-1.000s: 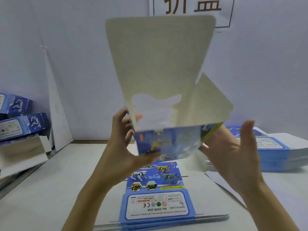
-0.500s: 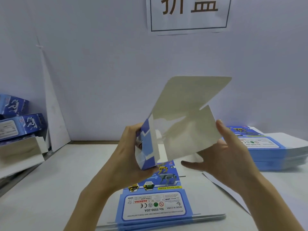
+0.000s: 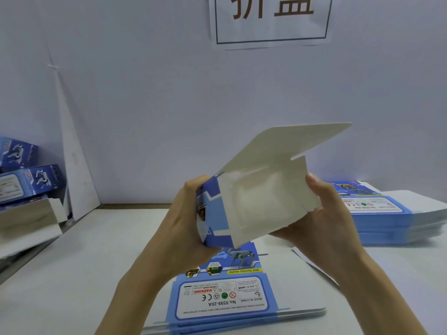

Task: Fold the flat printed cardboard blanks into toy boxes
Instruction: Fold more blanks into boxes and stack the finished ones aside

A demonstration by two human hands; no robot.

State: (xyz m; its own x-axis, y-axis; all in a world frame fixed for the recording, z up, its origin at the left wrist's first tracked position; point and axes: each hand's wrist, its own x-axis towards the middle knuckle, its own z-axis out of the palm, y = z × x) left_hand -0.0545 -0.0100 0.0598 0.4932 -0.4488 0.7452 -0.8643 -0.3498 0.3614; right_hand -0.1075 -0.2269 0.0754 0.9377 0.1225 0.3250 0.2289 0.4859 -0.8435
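A half-folded blue printed toy box is held in the air above the table, its plain white inside facing me and a large flap sticking up to the right. My left hand grips its blue left end, fingers wrapped behind. My right hand holds the right side, with fingers curled round the white side panel and the thumb below. A small stack of flat printed blanks lies on the table directly under the box.
A taller stack of flat blanks sits at the right. Finished blue boxes are piled at the left edge beside a leaning white board. A paper sign hangs on the wall behind.
The box has come down from head height and tipped over sideways. My right hand has closed onto its side panel, pressing it inward, and the box now looks more squared.
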